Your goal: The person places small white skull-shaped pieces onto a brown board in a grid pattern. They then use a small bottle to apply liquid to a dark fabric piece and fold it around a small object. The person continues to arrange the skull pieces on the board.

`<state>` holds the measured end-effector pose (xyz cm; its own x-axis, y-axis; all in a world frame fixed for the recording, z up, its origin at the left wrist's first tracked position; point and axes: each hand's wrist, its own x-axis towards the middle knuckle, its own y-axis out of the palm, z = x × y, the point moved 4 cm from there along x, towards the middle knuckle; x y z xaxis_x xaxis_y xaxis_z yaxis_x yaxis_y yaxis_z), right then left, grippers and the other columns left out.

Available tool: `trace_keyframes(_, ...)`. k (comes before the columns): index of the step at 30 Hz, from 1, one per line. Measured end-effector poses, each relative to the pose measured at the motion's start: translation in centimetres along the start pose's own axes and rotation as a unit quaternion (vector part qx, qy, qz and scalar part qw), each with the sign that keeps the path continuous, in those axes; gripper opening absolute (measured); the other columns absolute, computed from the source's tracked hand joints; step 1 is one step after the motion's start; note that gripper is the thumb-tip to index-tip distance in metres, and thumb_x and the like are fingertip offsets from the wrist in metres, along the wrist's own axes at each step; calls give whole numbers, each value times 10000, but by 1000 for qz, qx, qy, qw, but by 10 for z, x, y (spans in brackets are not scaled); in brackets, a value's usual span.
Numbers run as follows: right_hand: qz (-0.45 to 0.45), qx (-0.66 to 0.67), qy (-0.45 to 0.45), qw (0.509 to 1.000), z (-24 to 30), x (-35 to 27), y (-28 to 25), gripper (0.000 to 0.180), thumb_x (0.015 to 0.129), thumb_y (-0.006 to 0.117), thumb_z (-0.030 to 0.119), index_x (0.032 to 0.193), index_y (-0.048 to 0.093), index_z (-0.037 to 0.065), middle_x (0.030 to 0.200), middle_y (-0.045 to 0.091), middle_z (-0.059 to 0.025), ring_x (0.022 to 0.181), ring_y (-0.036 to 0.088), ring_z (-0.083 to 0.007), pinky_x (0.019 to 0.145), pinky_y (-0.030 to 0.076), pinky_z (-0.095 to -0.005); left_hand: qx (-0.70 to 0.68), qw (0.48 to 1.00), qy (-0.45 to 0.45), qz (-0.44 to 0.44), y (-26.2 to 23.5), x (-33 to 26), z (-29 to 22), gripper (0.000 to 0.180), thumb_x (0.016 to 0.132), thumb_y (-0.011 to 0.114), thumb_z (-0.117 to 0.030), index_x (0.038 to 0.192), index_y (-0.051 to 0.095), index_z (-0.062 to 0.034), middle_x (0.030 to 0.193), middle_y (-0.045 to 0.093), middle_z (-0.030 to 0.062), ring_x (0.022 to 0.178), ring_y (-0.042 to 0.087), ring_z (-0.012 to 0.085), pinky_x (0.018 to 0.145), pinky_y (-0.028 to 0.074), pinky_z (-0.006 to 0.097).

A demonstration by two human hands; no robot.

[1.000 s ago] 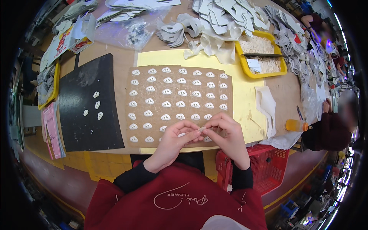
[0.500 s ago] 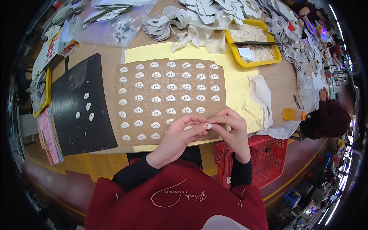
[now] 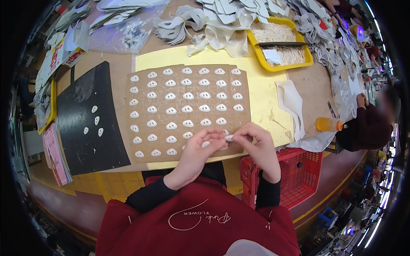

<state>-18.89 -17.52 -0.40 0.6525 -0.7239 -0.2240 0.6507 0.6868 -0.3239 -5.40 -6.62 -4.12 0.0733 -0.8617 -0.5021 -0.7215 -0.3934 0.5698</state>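
Piece tipped near edge-on, pinched by the right hand over the four o'clock of the cardboard.
Half a second ago a hole showed; the left hand curls just beside, contact unclear: apparently an adjustment in hand.

white piece partly hidden by right grip, cutouts cropped

Red crate; orange bottle; pink booklet

shiny brown cardboard, smooth dark board, yellow paper, red plastic basket, crinkly see-through plastic bag, dull red cloth top
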Motion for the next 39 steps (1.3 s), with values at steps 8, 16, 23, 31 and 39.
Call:
trace_keyframes(8,-62,-123,-22,990,-19,24,-28,129,848,691,102,856,662,-24,790,584,-98,724,564,-202,666,453,-310,-131,983,-23,125,3,-24,-33,604,987,397,14,1529,129,-13,1578,183,214,1461,248,274,1198,247,387)
trace_keyframes(16,-50,-192,-27,980,-19,33,-22,126,839,704,121,856,686,-2,804,579,-87,752,572,-204,694,460,-310,-80,993,-20,86,-12,-25,-28,660,997,433,-5,1553,83,-66,1558,247,229,1420,340,299,1135,361,364)
trace_keyframes(23,-101,-285,-57,951,-12,27,-17,139,793,741,126,824,675,8,782,569,-91,763,577,-246,694,471,-351,31,993,-86,71,-10,-25,-25,470,992,510,-64,1423,326,-32,1258,595,212,1135,618,236,929,507,289)
trace_keyframes(31,-115,-237,-97,960,13,21,-9,166,770,765,79,890,665,22,794,567,-49,754,555,-166,674,449,-296,101,992,-32,63,-18,-11,-15,77,957,608,-104,969,579,-34,848,692,87,702,627,83,571,426,180)
trace_keyframes(39,84,16,-27,996,25,-7,10,99,855,697,34,952,688,16,865,590,-41,780,576,-131,686,461,-255,134,987,26,83,-1,-6,-11,90,946,636,-113,929,593,-36,811,669,43,660,582,53,562,406,166)
